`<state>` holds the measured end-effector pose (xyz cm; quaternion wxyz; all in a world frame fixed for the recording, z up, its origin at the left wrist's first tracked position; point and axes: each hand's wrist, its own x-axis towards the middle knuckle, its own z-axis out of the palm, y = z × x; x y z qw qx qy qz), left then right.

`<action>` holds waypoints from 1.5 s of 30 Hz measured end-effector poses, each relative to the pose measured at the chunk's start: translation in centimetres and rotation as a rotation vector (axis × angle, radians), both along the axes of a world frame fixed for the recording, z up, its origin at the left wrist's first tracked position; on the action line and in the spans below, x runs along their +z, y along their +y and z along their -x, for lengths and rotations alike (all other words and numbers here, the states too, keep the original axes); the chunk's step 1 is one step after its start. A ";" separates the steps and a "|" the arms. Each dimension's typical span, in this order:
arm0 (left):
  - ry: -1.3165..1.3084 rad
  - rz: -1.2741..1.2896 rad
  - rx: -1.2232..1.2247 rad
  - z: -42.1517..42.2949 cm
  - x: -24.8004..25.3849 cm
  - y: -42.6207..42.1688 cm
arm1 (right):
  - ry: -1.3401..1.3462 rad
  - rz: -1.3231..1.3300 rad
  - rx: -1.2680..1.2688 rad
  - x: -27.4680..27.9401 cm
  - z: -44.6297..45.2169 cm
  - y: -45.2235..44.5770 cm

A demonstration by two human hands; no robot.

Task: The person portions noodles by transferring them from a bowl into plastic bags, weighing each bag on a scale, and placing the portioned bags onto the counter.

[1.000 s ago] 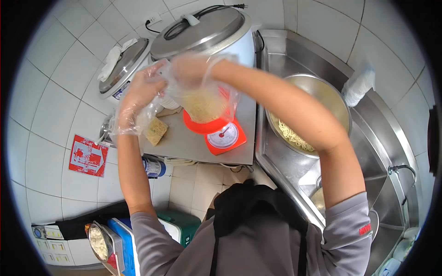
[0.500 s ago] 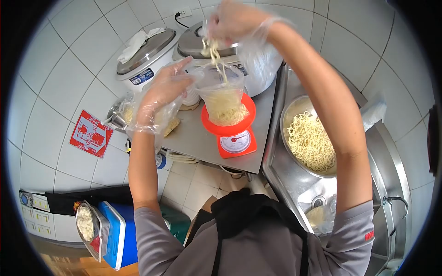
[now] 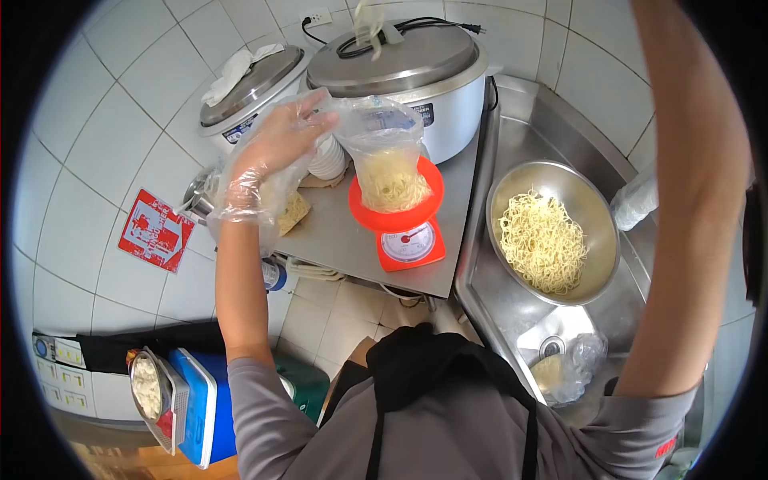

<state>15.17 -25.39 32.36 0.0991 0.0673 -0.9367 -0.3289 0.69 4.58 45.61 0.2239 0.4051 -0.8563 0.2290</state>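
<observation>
My left hand (image 3: 290, 134), in a loose clear plastic glove, grips the rim of a clear plastic bag (image 3: 382, 132). Pale noodles (image 3: 394, 182) lie in the bag's bottom, which rests on the orange pan of a kitchen scale (image 3: 410, 245). At the top edge, a few noodle strands (image 3: 370, 28) hang above the bag and in front of the large cooker's lid. My right forearm (image 3: 696, 200) rises along the right side; the hand itself is outside the picture. A steel bowl (image 3: 602, 240) holding a heap of noodles (image 3: 544, 244) stands at the sink.
Two large cookers (image 3: 456, 132) stand against the tiled wall, a cable on one lid. Stacked white cups (image 3: 328, 158) and a noodle block (image 3: 294, 213) are near my left wrist. A plastic bag (image 3: 586, 360) lies by the sink drain. Blue cooler (image 3: 200, 408) at lower left.
My right hand has risen out of view from above the bag, and the noodle strands hang higher. My left hand stays at the bag's rim.
</observation>
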 end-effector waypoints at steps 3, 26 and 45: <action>0.076 -0.014 0.044 -0.6 0.4 0.8 | -0.109 -0.047 -0.106 -2.4 -1.8 4.4; 0.035 0.146 -0.155 -2.4 1.2 2.1 | -0.515 0.137 -0.400 -15.8 -1.0 16.8; 0.186 0.178 -0.144 -3.1 1.0 2.7 | -0.437 0.200 -0.028 -10.1 1.2 9.1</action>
